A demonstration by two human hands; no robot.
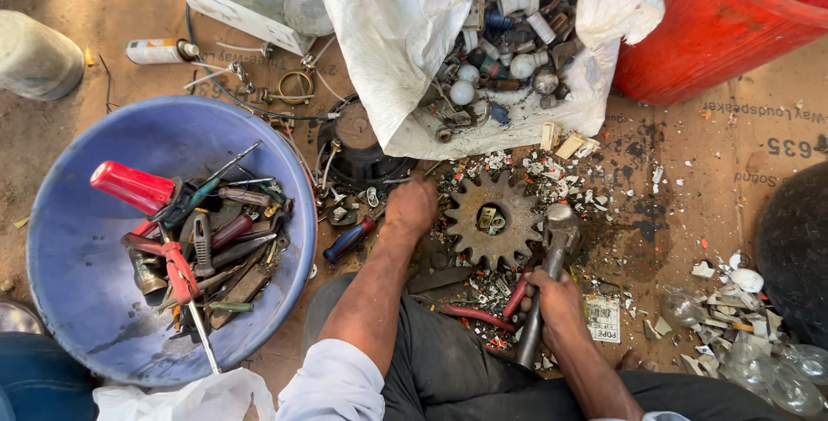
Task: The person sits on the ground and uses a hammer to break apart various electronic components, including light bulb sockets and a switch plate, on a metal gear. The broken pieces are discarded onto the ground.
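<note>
- Head view looks straight down at our two hands over dirty brown cardboard on the ground.
- Our right hand is wrapped tight around the handle of a hammer.
- The hammer's long handle runs from near our lap up and a bit right, so its metal head sits just beside the lower right edge of a rusty gear.
- Our left hand is curled, knuckles up, just left of the gear. We cannot tell what its fingers pinch, because they are tucked under.
- The gear lies flat in the middle of the cardboard, between our hands. A small broken piece sits in its centre hole.
- The left hand is a little nearer the gear's teeth; the right hand reaches it only through the hammer.
- A blue-handled screwdriver lies near our left wrist.
- Red pliers lie near our lap, partly hidden under bits.
- A blue tub of tools fills the left side.
- A white sack of old bulb parts lies at the top edge, beside a red bucket cut off at the corner.
</note>
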